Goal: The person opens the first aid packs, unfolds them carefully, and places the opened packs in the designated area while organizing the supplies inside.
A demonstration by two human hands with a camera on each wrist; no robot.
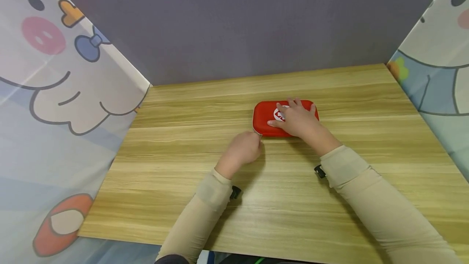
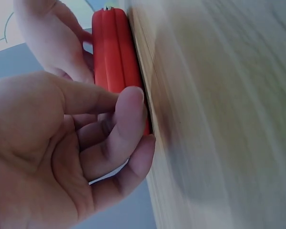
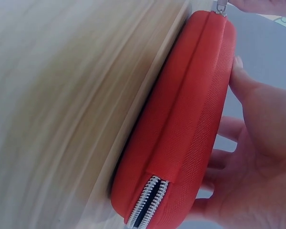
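Beige sleeves [image 1: 382, 203] reach toward the red case [image 1: 263, 118] on the table [image 1: 165, 154]. My left hand [image 1: 243, 148] pinches the zip pull [image 3: 222, 5] at its near left corner; my right hand [image 1: 298, 119] spreads over it. I'd press the case steady and draw the pull level, without jerking.

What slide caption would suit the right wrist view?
Right hand against a red zippered case, silver zipper teeth parted.
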